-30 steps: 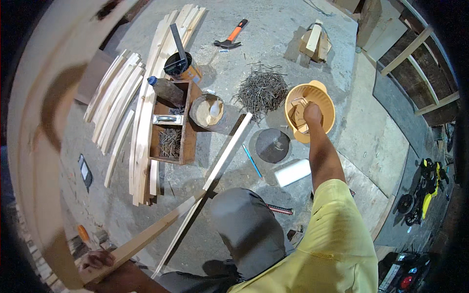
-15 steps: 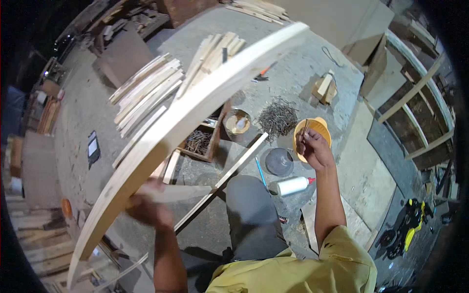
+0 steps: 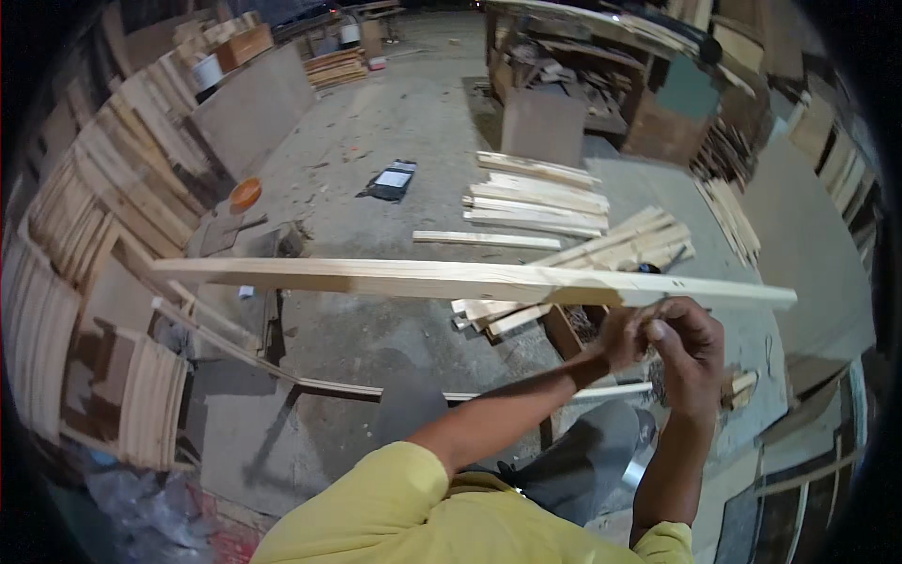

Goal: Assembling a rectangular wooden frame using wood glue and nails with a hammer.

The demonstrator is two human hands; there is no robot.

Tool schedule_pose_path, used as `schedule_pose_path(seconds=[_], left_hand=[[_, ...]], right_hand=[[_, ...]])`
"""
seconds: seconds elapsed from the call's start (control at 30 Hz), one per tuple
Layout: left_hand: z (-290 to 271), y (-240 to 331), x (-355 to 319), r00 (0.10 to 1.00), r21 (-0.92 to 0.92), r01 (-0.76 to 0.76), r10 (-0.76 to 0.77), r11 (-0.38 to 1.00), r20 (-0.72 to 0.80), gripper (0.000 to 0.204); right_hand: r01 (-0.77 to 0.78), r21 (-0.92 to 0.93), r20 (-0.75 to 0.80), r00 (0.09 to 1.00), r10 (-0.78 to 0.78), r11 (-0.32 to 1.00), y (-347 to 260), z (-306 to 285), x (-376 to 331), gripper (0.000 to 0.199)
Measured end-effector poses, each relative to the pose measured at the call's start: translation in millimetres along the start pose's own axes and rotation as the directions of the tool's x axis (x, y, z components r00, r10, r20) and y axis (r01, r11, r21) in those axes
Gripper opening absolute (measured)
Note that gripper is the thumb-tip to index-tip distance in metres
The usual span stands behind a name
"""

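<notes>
Near at right, left hand [image 3: 620, 342] and right hand [image 3: 693, 352] close together, fingers of both bunched and seemingly meeting. Cannot tell whether clamped on something small. Just beyond the grip, wooden beam [image 3: 423, 275], pale and long, seemingly raised off the floor [image 3: 343, 221]. Runs left to right along its long axis, dipping slightly at right, with far more length left of the grip than right of it. Left hand nearer to the beam's middle, right hand nearer to its right end; cannot tell whether touching. Under the beam and partly hidden by it, wooden box [image 3: 562, 332] with dark, thin pieces [image 3: 584, 324] inside. Farther, pale boards [image 3: 537, 203] in a loose row. Far left, orange bowl [image 3: 246, 195], contents unclear; farther still, white bucket [image 3: 208, 72], inside not visible.
</notes>
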State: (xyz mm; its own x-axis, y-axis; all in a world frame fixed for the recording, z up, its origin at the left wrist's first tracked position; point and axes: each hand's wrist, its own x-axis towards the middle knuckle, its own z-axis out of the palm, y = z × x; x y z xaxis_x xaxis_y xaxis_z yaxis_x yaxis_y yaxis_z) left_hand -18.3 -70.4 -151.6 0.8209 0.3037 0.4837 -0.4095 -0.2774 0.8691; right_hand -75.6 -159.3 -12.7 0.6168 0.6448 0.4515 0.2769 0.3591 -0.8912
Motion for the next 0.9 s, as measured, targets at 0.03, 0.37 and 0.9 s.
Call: schedule_pose_path(seconds=[0.03, 0.37, 0.9], left_hand=[[-3, 3, -3, 0.996, 0.038, -0.078, 0.079, 0.996, -0.031, 0.040], [-100, 10, -54, 0.983, 0.120, -0.178, 0.171, 0.977, 0.072, 0.026], [-391, 163, -247, 0.698, -0.161, -0.426, 0.210, 0.890, -0.685, 0.020]], right_hand=[[0.009, -0.008, 0.031, 0.999, -0.009, 1.000, -3, 22, 9, 0.005], [0.039, -0.206, 0.329, 0.944, 0.032, 0.978, 1, 197, 65, 0.006], [-0.095, -0.241, 0.752, 0.611, 0.247, 0.966, 29, 353, 42, 0.011]])
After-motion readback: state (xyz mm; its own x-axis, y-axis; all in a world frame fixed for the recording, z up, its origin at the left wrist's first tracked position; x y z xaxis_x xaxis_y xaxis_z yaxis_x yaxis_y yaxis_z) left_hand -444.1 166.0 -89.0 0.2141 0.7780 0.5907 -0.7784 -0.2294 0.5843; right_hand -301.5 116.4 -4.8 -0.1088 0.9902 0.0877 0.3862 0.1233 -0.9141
